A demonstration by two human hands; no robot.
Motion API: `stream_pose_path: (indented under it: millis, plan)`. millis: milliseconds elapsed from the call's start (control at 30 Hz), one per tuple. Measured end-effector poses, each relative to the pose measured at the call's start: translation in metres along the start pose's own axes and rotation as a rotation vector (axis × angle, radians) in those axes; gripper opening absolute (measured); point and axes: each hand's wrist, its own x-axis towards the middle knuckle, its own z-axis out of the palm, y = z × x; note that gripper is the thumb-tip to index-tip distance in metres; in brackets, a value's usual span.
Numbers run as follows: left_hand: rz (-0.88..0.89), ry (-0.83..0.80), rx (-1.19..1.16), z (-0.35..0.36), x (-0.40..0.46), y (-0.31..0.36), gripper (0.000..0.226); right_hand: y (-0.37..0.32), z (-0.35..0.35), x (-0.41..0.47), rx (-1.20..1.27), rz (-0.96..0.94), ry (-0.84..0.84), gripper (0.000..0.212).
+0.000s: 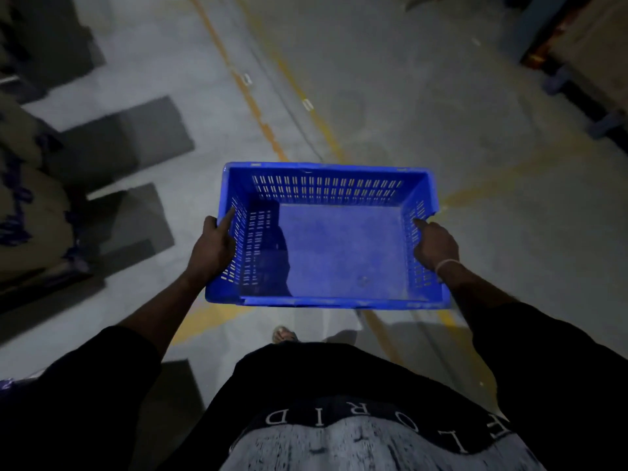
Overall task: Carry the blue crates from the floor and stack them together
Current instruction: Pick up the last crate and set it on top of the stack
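An empty blue crate (pixel 339 246) with slotted walls is held level in front of my body, above the floor. My left hand (pixel 212 246) grips its left wall from outside, thumb lying along the rim. My right hand (pixel 435 244) grips the right wall, thumb pointing over the rim, a pale band on the wrist. No other blue crate is in view.
Grey concrete floor (pixel 390 113) with worn yellow lines (pixel 251 103) running away from me. Stacked sacks or boxes on pallets (pixel 30 212) line the left side. More goods on a pallet (pixel 584 69) stand at the upper right. One foot (pixel 283 334) shows below the crate.
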Motion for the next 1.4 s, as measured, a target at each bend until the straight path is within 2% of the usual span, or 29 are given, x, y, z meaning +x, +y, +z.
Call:
stream_pose_path:
  millis: [233,467,767,900,1067,1200,1400]
  plan:
    - [-0.083,0.075,0.006,-0.066,0.055,-0.043,0.073,-0.103,-0.027,0.091,-0.042,-0.113,-0.013,0.068]
    - [-0.197,0.11,-0.035,-0.103,0.122,-0.072,0.077,-0.188,-0.058,0.198,-0.089,-0.188,-0.031,0.068]
    - [-0.328,0.135,-0.103,-0.143,0.276,-0.113,0.085,-0.298,-0.092,0.394,-0.084,-0.321,-0.067,0.068]
    - [-0.347,0.194,-0.05,-0.175,0.338,-0.122,0.081,-0.35,-0.125,0.468,-0.114,-0.363,-0.089,0.067]
    - [-0.389,0.24,-0.136,-0.2,0.41,-0.145,0.077,-0.416,-0.157,0.547,-0.141,-0.433,-0.069,0.067]
    - [-0.431,0.314,-0.117,-0.218,0.476,-0.188,0.072,-0.479,-0.174,0.612,-0.173,-0.473,-0.083,0.068]
    - [-0.404,0.316,-0.108,-0.263,0.592,-0.271,0.076,-0.593,-0.178,0.713,-0.189,-0.488,-0.1,0.069]
